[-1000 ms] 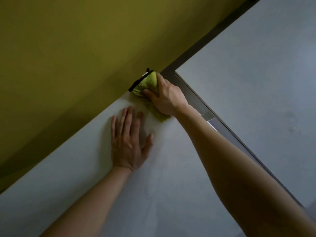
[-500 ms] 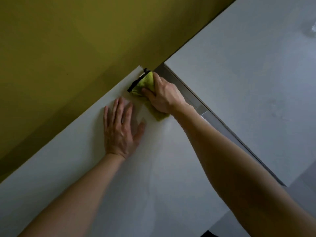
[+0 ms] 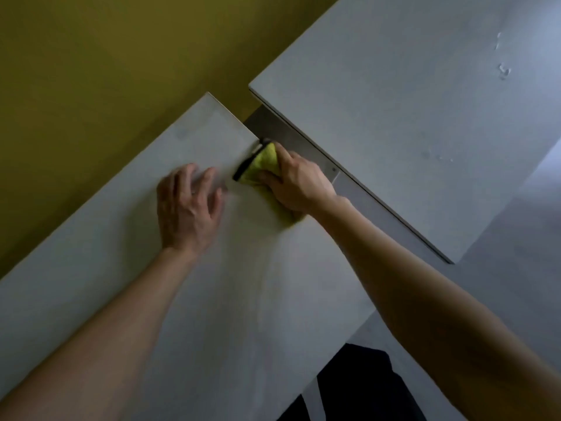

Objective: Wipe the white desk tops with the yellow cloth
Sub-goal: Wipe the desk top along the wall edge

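Right hand (image 3: 299, 183) gripping cloth (image 3: 263, 165) at desk (image 3: 212, 299) edge; left hand (image 3: 188, 208) spread loosely on top, holding nothing — could drag cloth over edge into gap (image 3: 267, 127) beside second desk (image 3: 394, 117) if swept too wide.

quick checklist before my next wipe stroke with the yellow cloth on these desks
1. Grip on the cloth: ok. The right hand grips the yellow cloth.
2. Cloth on the surface: ok. It lies on the near desk top, at the edge by the gap.
3. Left hand out of the cloth's way: ok, but close. It is just beside the cloth and blurred.
4. Near desk top free of dirt: cannot tell. The light is dim.
5. Far desk top clean: not ok. Small marks show on it.
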Tool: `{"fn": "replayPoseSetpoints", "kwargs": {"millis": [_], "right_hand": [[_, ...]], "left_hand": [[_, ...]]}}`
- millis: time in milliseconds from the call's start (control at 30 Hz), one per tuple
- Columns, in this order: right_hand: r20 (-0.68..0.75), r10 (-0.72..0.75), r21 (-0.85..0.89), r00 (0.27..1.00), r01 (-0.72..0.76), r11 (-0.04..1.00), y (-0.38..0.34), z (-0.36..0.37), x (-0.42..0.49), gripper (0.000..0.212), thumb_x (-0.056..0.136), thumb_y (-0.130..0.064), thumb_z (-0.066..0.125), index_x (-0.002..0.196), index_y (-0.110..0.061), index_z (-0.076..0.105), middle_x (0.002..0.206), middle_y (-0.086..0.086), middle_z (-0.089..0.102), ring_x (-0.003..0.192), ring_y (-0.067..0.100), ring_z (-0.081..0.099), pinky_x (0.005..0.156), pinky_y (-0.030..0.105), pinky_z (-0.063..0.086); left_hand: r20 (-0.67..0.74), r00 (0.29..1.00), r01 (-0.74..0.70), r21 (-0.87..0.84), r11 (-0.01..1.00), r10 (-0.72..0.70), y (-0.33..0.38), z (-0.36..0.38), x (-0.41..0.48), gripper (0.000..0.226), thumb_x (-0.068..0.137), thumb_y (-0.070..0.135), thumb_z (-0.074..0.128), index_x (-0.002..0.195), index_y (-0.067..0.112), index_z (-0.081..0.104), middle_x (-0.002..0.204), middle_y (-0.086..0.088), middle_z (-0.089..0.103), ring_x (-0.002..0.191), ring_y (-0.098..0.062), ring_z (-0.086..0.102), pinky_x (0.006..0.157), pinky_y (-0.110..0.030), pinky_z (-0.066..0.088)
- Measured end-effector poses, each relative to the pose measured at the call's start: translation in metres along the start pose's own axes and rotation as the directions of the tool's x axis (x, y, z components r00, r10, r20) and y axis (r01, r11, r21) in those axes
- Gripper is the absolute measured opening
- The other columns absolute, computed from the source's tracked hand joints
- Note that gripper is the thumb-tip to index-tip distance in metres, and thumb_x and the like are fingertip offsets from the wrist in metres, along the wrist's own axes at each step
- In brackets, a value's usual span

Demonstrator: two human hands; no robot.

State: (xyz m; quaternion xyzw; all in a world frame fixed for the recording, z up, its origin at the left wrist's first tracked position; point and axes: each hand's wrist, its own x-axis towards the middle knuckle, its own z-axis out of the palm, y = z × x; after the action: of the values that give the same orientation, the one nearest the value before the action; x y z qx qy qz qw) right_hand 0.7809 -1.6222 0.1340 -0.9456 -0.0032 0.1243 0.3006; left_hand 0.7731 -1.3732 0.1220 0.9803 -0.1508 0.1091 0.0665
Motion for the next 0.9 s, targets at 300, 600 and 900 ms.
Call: {"fn": "replayPoseSetpoints", "kwargs": {"millis": [300, 600, 900], "right_hand": [[-0.086, 0.055, 0.152, 0.995, -0.042, 0.987, 0.036, -0.001, -0.062, 0.061, 0.105, -0.056, 0.061, 0.157, -0.027, 0.051, 0.138, 0.008, 0.07, 0.118, 0.036, 0.068, 0.095, 0.042, 0.052], [-0.03, 0.184, -0.058, 0.982, -0.186, 0.981, 0.072, -0.022, -0.168, 0.048, 0.105, -0.058, 0.059, 0.142, -0.027, 0.053, 0.122, 0.008, 0.071, 0.103, 0.034, 0.068, 0.085, 0.042, 0.053], [-0.096, 0.223, 0.009, 0.97, -0.223, 0.975, 0.033, -0.006, -0.104, 0.052, 0.106, -0.06, 0.057, 0.147, -0.028, 0.056, 0.132, 0.007, 0.071, 0.118, 0.031, 0.067, 0.091, 0.036, 0.049]], "left_hand": [[0.143, 0.976, -0.147, -0.138, 0.979, 0.166, 0.073, -0.023, -0.143, 0.059, 0.106, 0.041, 0.058, 0.162, 0.022, 0.052, 0.174, -0.018, 0.036, 0.162, -0.041, 0.034, 0.128, -0.067, 0.026], [0.059, 0.982, -0.168, -0.147, 0.975, 0.178, 0.072, -0.014, -0.143, 0.062, 0.105, 0.04, 0.058, 0.164, 0.021, 0.05, 0.176, -0.016, 0.033, 0.163, -0.039, 0.03, 0.129, -0.067, 0.025], [-0.039, 0.98, -0.2, -0.164, 0.966, 0.197, 0.066, -0.001, -0.147, 0.059, 0.108, 0.048, 0.051, 0.162, 0.025, 0.053, 0.174, -0.017, 0.037, 0.161, -0.038, 0.034, 0.131, -0.061, 0.023]]}}
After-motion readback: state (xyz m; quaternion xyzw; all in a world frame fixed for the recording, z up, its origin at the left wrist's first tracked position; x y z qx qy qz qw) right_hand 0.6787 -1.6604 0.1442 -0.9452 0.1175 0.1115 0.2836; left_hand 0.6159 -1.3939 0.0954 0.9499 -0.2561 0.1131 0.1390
